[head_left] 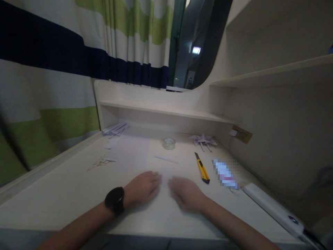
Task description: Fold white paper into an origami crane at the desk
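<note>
Low over the desk, my left hand [143, 187], with a black watch [114, 200] on its wrist, reaches in from the left. Its slightly blurred fingers are stretched forward and lie at the edge of a faint piece of white paper [166, 176]. Across from it, my right hand [187, 193] is smeared by motion, with its fingertips near the same paper. Whether it grips the paper I cannot tell. Just beyond the hands lies a thin white paper strip [166, 159]. A yellow utility knife [202, 168] rests to the right, its blade end pointing away.
A roll of clear tape [169, 143] sits farther back. Folded paper strips [116, 129] lie at the back left, small sticks [100, 161] nearer. A folded paper flower [203, 140] stands back right. A pixelated object [225, 174] and white power strip [273, 208] lie along the right.
</note>
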Demonstrator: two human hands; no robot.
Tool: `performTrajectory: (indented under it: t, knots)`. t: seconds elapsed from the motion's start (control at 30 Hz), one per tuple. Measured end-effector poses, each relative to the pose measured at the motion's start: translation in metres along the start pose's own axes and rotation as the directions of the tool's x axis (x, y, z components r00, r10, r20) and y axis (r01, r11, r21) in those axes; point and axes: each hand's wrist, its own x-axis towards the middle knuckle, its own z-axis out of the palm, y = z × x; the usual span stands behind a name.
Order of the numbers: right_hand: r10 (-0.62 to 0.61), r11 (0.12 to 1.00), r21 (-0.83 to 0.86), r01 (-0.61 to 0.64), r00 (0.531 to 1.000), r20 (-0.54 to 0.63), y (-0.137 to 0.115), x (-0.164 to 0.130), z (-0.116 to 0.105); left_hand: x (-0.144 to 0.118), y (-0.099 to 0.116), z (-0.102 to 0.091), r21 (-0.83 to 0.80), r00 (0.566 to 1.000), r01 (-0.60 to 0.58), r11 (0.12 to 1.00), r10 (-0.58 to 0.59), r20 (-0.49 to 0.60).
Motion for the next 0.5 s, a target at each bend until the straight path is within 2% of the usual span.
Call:
performTrajectory:
  t: [0.17, 0.3, 0.5]
  knots:
    - [-0.016, 0.994, 0.113, 0.004, 0.994, 0.107, -0.006, -0.008, -0.006, -0.006, 0.014, 0.008, -0.024, 0.990, 0.027, 0.999, -0.023, 0.141]
    - [0.013, 0.986, 0.164, -0.043, 0.984, 0.179, -0.003, -0.017, -0.003, -0.011, 0.017, 0.014, -0.040, 0.985, 0.044, 0.998, -0.037, 0.168]
    - [0.052, 0.979, 0.187, -0.086, 0.983, 0.176, -0.002, -0.029, -0.008, -0.023, 0.009, -0.003, -0.084, 0.977, 0.092, 0.992, -0.073, 0.202]
